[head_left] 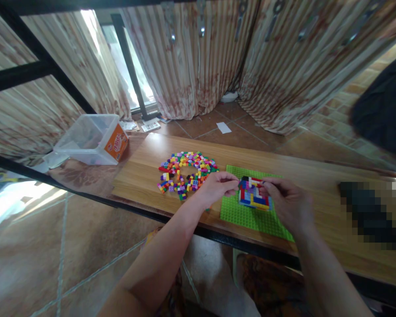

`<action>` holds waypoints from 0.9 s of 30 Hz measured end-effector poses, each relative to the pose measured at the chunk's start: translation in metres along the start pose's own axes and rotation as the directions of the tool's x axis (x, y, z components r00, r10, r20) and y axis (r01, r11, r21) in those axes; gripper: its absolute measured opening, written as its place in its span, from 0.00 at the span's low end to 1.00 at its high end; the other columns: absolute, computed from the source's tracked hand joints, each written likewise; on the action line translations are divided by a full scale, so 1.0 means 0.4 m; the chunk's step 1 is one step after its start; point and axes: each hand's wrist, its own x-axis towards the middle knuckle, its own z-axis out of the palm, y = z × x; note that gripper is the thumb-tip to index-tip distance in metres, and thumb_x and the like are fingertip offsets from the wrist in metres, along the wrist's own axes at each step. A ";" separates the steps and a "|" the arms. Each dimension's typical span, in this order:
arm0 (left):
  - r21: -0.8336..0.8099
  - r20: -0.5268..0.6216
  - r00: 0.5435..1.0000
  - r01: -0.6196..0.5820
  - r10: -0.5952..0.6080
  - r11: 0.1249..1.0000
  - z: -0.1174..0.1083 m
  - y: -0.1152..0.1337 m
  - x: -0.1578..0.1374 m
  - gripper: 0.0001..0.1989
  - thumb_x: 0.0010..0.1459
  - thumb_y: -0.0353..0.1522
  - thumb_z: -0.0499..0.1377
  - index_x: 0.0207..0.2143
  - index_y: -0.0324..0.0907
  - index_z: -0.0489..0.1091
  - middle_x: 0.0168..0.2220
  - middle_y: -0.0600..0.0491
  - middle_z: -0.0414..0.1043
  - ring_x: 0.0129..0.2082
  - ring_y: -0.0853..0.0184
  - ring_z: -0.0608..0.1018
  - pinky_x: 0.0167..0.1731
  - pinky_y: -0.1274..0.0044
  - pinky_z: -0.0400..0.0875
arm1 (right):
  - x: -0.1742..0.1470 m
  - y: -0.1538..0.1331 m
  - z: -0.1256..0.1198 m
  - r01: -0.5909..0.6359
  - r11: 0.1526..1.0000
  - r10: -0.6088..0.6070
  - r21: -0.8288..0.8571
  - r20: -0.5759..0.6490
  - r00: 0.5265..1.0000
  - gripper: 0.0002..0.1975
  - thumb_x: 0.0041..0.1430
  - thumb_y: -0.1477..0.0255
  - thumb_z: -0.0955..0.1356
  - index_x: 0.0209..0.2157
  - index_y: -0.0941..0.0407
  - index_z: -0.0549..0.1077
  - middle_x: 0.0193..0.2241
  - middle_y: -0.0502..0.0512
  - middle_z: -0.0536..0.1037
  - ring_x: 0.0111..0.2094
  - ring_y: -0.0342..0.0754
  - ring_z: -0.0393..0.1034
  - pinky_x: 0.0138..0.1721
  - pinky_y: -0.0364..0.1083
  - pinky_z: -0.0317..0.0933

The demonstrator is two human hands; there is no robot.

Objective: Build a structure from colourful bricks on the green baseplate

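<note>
Two bare forearms [180, 231] are slanting inward over the near edge of one counter [138, 174], with the left hand [219, 187] and the right hand [288, 200] hovering at opposite sides of one multicoloured brick model [254, 200], which is sitting on one green baseplate [236, 215]. The fingers [231, 176] of each hand are standing narrow near the model's upper edge, though whether either is gripping a small brick cannot be told. Leftward, one rough ring of loose bricks [206, 165], too crowded to count, is lying on the counter, and one clear box [95, 156] is standing beyond its left end.
</note>
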 end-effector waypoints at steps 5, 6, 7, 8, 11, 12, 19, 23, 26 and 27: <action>0.029 -0.042 0.999 -0.001 0.002 1.000 0.006 -0.001 0.004 0.02 0.54 0.27 0.61 0.29 0.36 0.71 0.19 0.59 0.69 0.18 0.77 0.70 0.24 0.82 0.63 | -0.001 0.012 -0.012 0.123 0.978 -0.119 -0.167 0.035 0.992 0.10 0.58 0.63 0.68 0.34 0.53 0.79 0.30 0.52 0.81 0.30 0.48 0.74 0.34 0.47 0.68; 0.031 -0.045 0.999 -0.005 0.006 1.000 0.007 -0.002 0.005 0.02 0.53 0.27 0.61 0.29 0.36 0.70 0.19 0.59 0.69 0.18 0.77 0.69 0.24 0.82 0.63 | 0.000 0.013 -0.011 0.167 0.967 -0.162 -0.194 0.041 0.986 0.09 0.58 0.63 0.68 0.33 0.52 0.79 0.31 0.52 0.81 0.32 0.48 0.74 0.36 0.48 0.68; 0.032 -0.048 0.999 -0.008 0.009 0.999 0.007 -0.002 0.005 0.02 0.53 0.27 0.61 0.29 0.36 0.70 0.19 0.59 0.69 0.18 0.78 0.69 0.24 0.82 0.63 | 0.001 0.015 -0.010 0.214 0.952 -0.208 -0.221 0.049 0.977 0.09 0.58 0.64 0.68 0.33 0.52 0.80 0.33 0.52 0.80 0.34 0.49 0.74 0.39 0.49 0.67; 0.032 -0.050 0.999 -0.008 0.010 0.999 0.008 -0.002 0.006 0.02 0.53 0.26 0.61 0.29 0.36 0.70 0.19 0.59 0.69 0.18 0.78 0.69 0.24 0.82 0.63 | 0.004 0.018 -0.009 0.255 0.935 -0.250 -0.247 0.053 0.967 0.09 0.57 0.64 0.68 0.32 0.51 0.80 0.35 0.53 0.80 0.37 0.50 0.74 0.42 0.50 0.66; 0.043 -0.054 0.999 0.000 0.002 0.999 0.008 -0.001 0.006 0.02 0.54 0.26 0.60 0.28 0.36 0.70 0.20 0.59 0.69 0.18 0.78 0.69 0.23 0.82 0.62 | 0.012 0.039 -0.003 0.293 0.898 -0.297 -0.328 0.038 0.954 0.09 0.56 0.62 0.69 0.32 0.50 0.81 0.40 0.55 0.78 0.45 0.54 0.70 0.49 0.55 0.63; 0.049 -0.056 0.998 0.003 0.000 0.999 0.009 -0.001 0.005 0.02 0.54 0.26 0.59 0.28 0.36 0.70 0.21 0.59 0.69 0.18 0.78 0.69 0.23 0.82 0.61 | 0.015 0.047 -0.002 0.278 0.896 -0.288 -0.346 0.025 0.957 0.10 0.56 0.62 0.69 0.32 0.50 0.81 0.41 0.56 0.77 0.47 0.55 0.69 0.50 0.56 0.61; 0.084 -0.060 0.998 -0.026 0.031 0.996 0.005 -0.007 0.008 0.02 0.54 0.25 0.59 0.28 0.36 0.70 0.20 0.59 0.68 0.18 0.78 0.68 0.23 0.83 0.61 | 0.031 0.087 0.012 0.163 0.954 -0.166 -0.251 0.012 0.986 0.10 0.53 0.60 0.71 0.31 0.50 0.82 0.45 0.56 0.77 0.51 0.57 0.68 0.56 0.59 0.56; 0.094 -0.061 0.997 -0.039 0.045 0.995 0.002 -0.012 0.010 0.02 0.54 0.25 0.59 0.28 0.36 0.70 0.19 0.59 0.68 0.18 0.78 0.68 0.23 0.82 0.61 | 0.035 0.086 0.025 0.061 0.994 -0.061 -0.086 0.012 0.998 0.11 0.51 0.59 0.71 0.31 0.51 0.81 0.42 0.55 0.78 0.48 0.55 0.71 0.52 0.56 0.62; 0.096 -0.053 0.998 -0.035 0.040 0.995 0.002 -0.012 0.008 0.02 0.54 0.25 0.59 0.28 0.36 0.70 0.19 0.60 0.67 0.18 0.78 0.68 0.23 0.82 0.60 | 0.035 0.082 0.032 -0.008 1.000 0.008 -0.028 0.003 1.000 0.12 0.49 0.59 0.72 0.30 0.52 0.80 0.40 0.54 0.78 0.43 0.53 0.72 0.48 0.54 0.65; 0.096 -0.051 0.998 -0.033 0.038 0.995 0.002 -0.012 0.008 0.02 0.54 0.25 0.59 0.28 0.36 0.69 0.19 0.60 0.67 0.18 0.78 0.67 0.23 0.82 0.60 | 0.035 0.082 0.034 -0.025 0.999 0.025 -0.020 -0.002 1.000 0.12 0.48 0.59 0.73 0.30 0.52 0.80 0.40 0.54 0.79 0.41 0.52 0.72 0.46 0.53 0.65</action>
